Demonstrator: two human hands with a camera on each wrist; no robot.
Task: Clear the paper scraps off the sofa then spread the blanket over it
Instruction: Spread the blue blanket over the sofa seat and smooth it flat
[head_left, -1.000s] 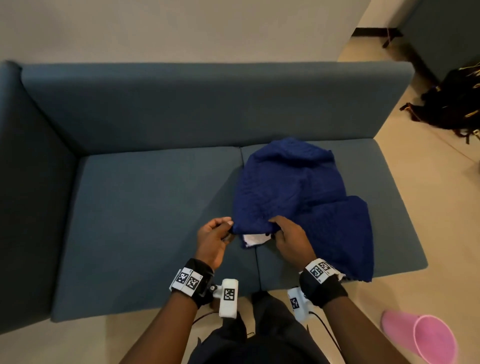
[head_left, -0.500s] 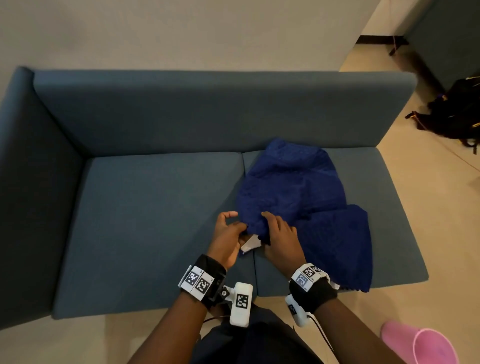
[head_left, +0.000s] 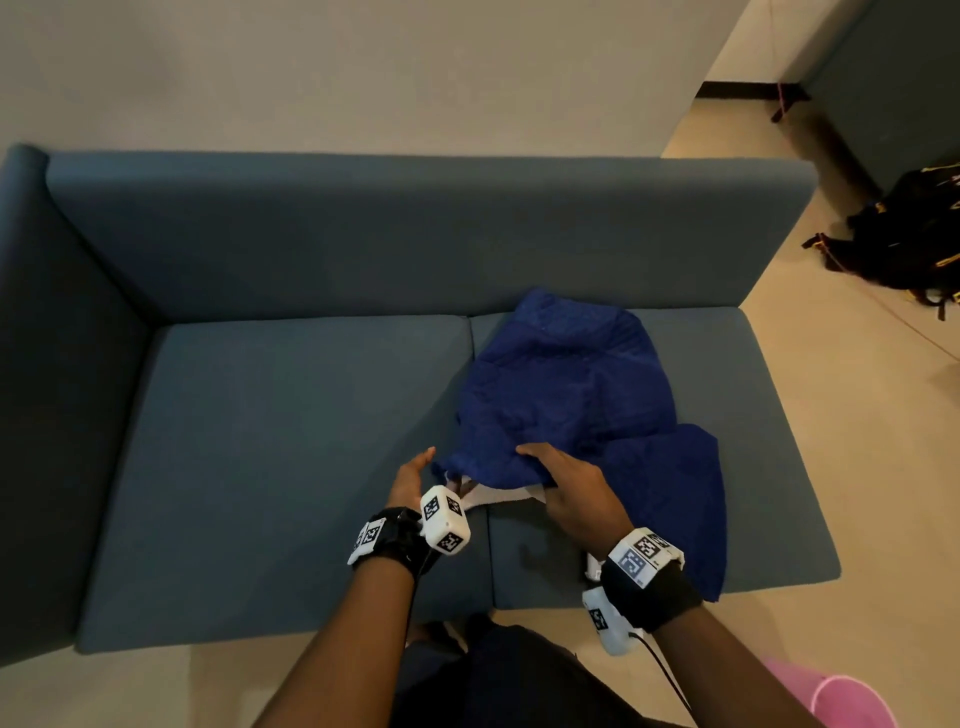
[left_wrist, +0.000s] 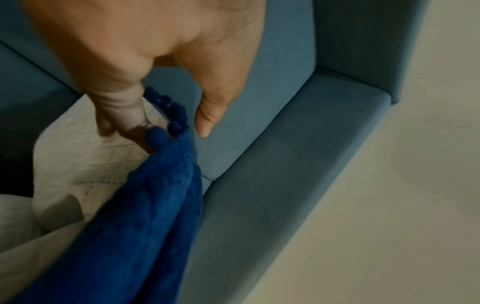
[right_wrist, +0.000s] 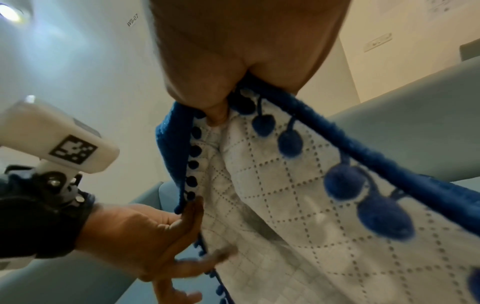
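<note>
1. The royal-blue quilted blanket with a white diamond-stitched underside and pom-pom trim (head_left: 571, 395) lies bunched on the right seat cushion of the grey-blue fabric sofa (head_left: 270, 447). Its near corner is lifted, I judge so that I can find an edge to open it from.
2. My right hand (head_left: 563, 480) has its fingers over the top and its thumb tucked beneath, pinching that trimmed edge so the white side faces me.
3. My left hand (head_left: 413, 478) is flat and straight-fingered against the neighbouring hem, touching rather than gripping it; it looks placed to take a second hold.
4. I see no paper scraps on the cushions, so spreading seems the step in hand.
5. A pink plastic bin (head_left: 847, 701) stands on the floor to my right.
</note>
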